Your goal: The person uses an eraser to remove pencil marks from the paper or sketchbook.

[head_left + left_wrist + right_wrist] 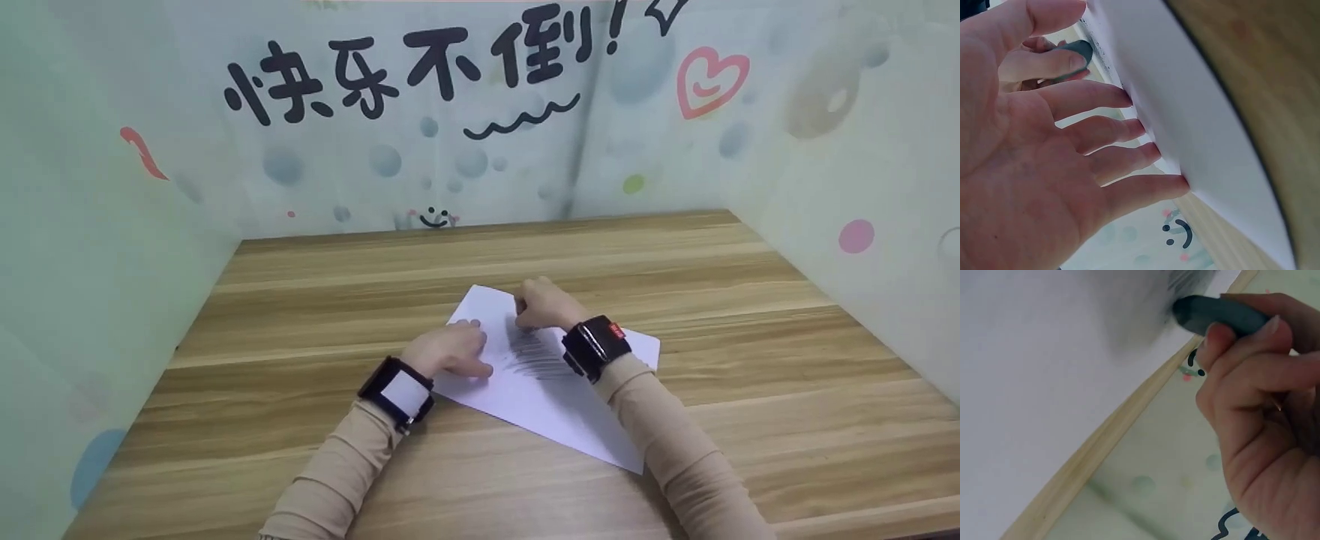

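A white sheet of paper [547, 405] lies at an angle on the wooden table [675, 255], with grey scribbled lines [536, 352] across its middle. My left hand [450, 349] lies flat on the sheet's left part, its straight fingertips [1129, 101] pressing the paper [1196, 112] down. My right hand [544, 304] is curled round a dark grey stick [1219, 314], blunt like an eraser or crayon. The stick's tip touches the paper [1044, 371] at the smudged grey marks [1185, 278]. The stick [1075, 53] also shows beyond my left fingers.
Pale decorated panels [480, 150] wall the table in at the back and on both sides, with black characters and a small smiley [436, 218]. Both wrists wear black camera bands [596, 346]. Bare wood surrounds the sheet.
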Tool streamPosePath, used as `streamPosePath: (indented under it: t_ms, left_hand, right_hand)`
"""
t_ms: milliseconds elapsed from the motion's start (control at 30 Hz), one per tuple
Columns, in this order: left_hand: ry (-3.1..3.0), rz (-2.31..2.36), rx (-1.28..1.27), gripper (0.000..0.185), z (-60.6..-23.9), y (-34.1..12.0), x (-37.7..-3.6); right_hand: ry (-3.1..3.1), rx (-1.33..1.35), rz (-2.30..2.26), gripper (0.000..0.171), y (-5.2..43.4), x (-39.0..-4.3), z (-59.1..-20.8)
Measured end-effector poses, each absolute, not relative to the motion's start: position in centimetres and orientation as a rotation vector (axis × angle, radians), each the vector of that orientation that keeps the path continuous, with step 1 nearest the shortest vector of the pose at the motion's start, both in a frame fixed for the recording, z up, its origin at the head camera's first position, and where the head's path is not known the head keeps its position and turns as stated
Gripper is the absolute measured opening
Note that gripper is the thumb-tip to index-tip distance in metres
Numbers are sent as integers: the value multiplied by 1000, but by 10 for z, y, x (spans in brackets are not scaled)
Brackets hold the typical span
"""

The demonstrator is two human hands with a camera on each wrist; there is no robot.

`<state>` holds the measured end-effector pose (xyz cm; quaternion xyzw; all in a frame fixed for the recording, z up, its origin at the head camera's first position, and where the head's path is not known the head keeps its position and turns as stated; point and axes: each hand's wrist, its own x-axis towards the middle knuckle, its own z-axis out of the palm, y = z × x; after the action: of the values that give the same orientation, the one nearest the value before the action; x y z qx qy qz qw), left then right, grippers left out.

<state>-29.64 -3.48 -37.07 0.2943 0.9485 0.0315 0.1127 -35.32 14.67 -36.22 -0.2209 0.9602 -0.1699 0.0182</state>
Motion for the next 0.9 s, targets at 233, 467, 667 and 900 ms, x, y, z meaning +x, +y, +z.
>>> streamPosePath:
  t_ms: [233, 467, 667, 900]
  left_hand:
    - [2778, 110, 851, 30, -371, -35, -297]
    - [2808, 120, 847, 32, -373, -38, -296]
    - [2826, 209, 819, 43, -373, -40, -295]
    - [2838, 173, 913, 41, -372, -41, -294]
  right_hand:
    - [3013, -655, -455, 4, 145, -352, -362]
    - [2979, -584, -403, 7, 147, -352, -362]
    - [2922, -486, -314, 10, 151, -353, -361]
    - [2878, -460, -368, 17, 152, -353, -364]
